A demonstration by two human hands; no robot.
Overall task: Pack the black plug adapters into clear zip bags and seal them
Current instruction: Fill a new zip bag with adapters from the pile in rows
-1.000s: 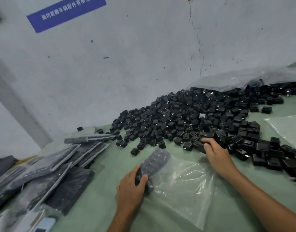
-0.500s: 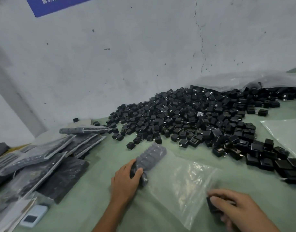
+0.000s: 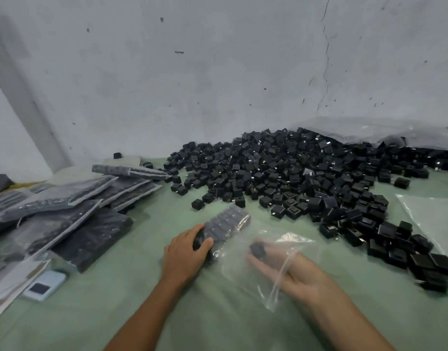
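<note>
1. Crinkly clear zip bag (image 3: 234, 271) lies on the green mat (image 3: 218, 323); left hand (image 3: 186, 252) grips its ribbed row of boxy black adapters (image 3: 228, 224).
2. Right hand (image 3: 292, 273), half a second ago outside, is now inside the bag, dark adapters (image 3: 259, 249) at its fingertips; blur hides the grip.
3. Loose adapter pile (image 3: 294, 178) behind; filled bags (image 3: 66, 198) stacked left.

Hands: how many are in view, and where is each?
2. The left hand grips the bagged row of adapters; the right hand, blurred, reaches into the clear bag, a black adapter at its fingertips.
</note>
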